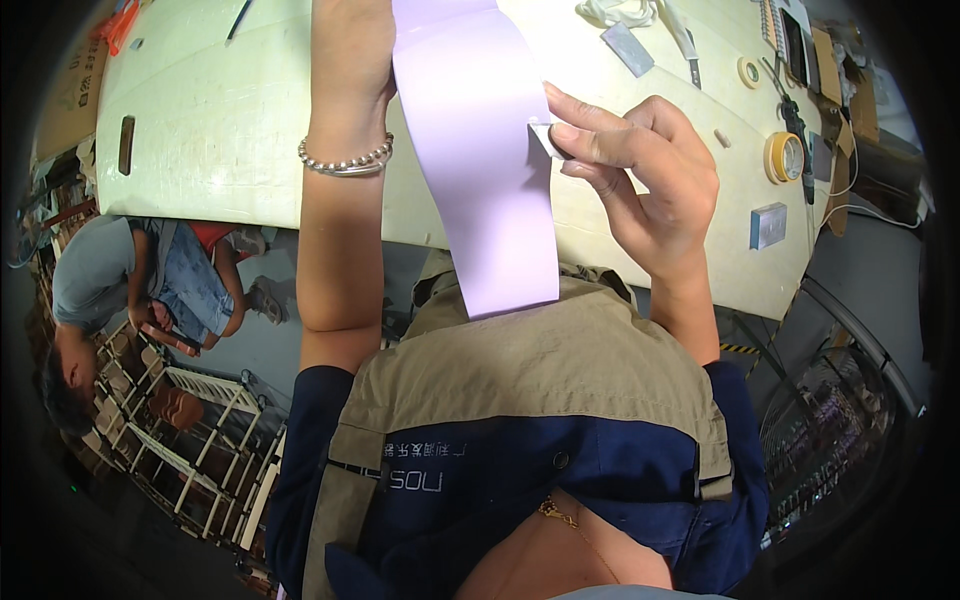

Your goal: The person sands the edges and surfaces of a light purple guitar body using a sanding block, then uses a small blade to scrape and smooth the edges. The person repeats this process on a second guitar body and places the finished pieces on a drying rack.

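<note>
A long, smooth lavender piece (485, 170) with a waisted outline stretches from the upper edge of the view down to my apron. My left hand (355, 60) is at its far left edge; the top of the picture cuts off the fingers, so their grip is hidden. On the right side, my right hand (650, 170) is closed, pinching a small, thin grey-white folded sheet (546, 140) between thumb and fingers. A corner of that sheet touches the lavender surface near its right edge.
The pale worktable (220, 130) carries a grey flat block (628, 50), a blue-grey block (768, 226), a yellow tape roll (784, 158), a smaller tape roll (748, 72) and a dark slim tool (793, 120). At left, another person (100, 270) sits beside a rack (180, 440).
</note>
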Motion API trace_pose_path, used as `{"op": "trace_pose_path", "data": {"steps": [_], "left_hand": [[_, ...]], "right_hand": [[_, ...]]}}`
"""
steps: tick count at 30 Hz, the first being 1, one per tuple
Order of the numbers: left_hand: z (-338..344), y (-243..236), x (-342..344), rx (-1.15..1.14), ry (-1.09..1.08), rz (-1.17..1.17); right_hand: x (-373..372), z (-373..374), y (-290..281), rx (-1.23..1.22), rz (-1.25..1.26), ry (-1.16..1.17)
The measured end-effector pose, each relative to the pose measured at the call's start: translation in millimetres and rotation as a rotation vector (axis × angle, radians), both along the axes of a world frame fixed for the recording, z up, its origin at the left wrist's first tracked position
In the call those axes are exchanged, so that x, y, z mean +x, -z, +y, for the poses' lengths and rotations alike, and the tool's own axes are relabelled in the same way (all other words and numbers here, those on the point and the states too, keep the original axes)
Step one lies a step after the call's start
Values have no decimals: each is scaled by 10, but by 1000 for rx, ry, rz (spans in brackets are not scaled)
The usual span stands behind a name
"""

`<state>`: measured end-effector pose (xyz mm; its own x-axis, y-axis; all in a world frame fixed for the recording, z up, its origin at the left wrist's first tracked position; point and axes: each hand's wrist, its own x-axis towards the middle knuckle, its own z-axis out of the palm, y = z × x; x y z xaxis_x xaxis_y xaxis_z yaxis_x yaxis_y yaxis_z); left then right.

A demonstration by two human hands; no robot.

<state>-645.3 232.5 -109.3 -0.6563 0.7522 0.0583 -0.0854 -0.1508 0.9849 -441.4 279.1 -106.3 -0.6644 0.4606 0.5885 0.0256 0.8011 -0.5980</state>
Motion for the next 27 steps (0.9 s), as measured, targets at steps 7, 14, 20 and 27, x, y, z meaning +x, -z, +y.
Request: {"op": "trace_pose_path", "data": {"steps": [7, 14, 20, 27], "left_hand": [[7, 19, -24, -29, -12, 3], [43, -11, -1, -13, -1, -9], [48, 58, -21, 7, -39, 63], [123, 180, -216, -12, -28, 31]], "right_hand": [[-12, -25, 11, 95, -9, 42], [19, 14, 22, -94, 0, -28], [9, -28, -44, 19, -70, 26], [185, -92, -94, -417, -12, -24]]}}
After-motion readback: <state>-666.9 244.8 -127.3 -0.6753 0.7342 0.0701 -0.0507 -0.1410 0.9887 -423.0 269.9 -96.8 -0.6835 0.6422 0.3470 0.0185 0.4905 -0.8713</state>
